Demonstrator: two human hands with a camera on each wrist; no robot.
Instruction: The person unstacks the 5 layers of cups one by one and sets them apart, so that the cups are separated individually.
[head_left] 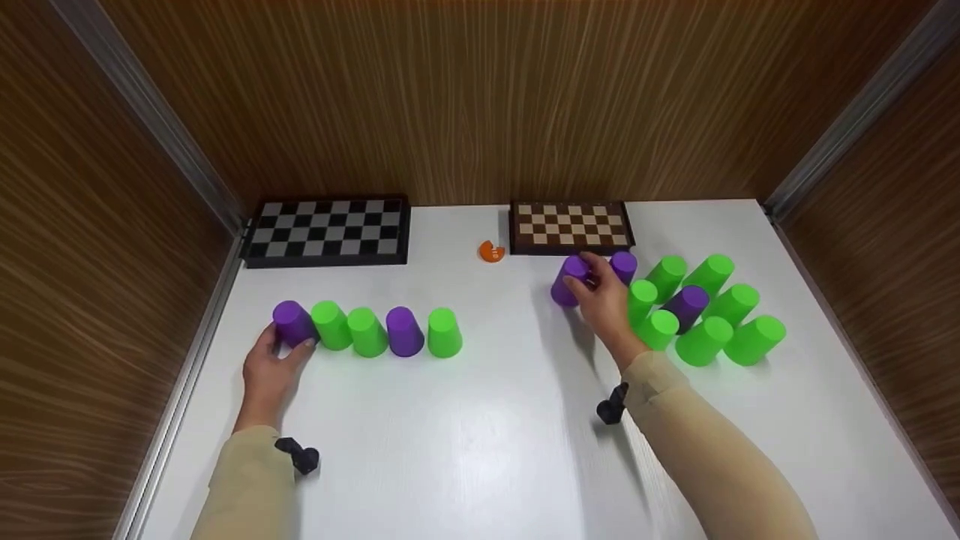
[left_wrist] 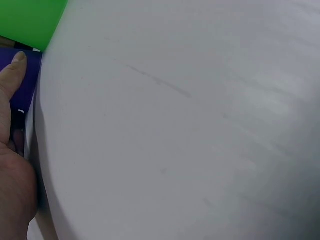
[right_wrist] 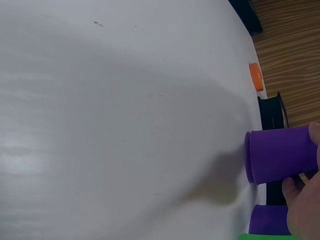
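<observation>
White tabletop (head_left: 465, 465): walled in by wood-grain panels (head_left: 465, 90); a black-and-grey chessboard (head_left: 326, 234) and a brown-and-cream chessboard (head_left: 572, 225) lie along the back, a notched orange disc (head_left: 491, 252) between them, presumably set there to leave working room.
Row at left: five upside-down cups side by side, running from an end purple cup (head_left: 294, 324) through two green cups (head_left: 330, 325) and an inner purple cup (head_left: 405, 331) to the last green cup (head_left: 445, 332).
Left hand (head_left: 270, 371): grips the end purple cup by its sides, thumb opposite fingers, likely steadying it in line with its neighbours.
Right hand (head_left: 606, 300): pinches a separate purple cup (head_left: 568, 283) near its closed base, just in front of the brown-and-cream chessboard; that high hold probably leaves its rim free to face down.
Cluster at right: seven green cups (head_left: 755, 340) and two purple cups (head_left: 686, 307), inverted and close together.
Left wrist view: adds the thumb lying on purple plastic, green just beyond; the row's far end is missing.
Right wrist view: shows the disc's thickness and a doubled edge at the pinched cup's rim, both lost from above; whether another cup nests inside, or the rim touches down, I cannot tell.
</observation>
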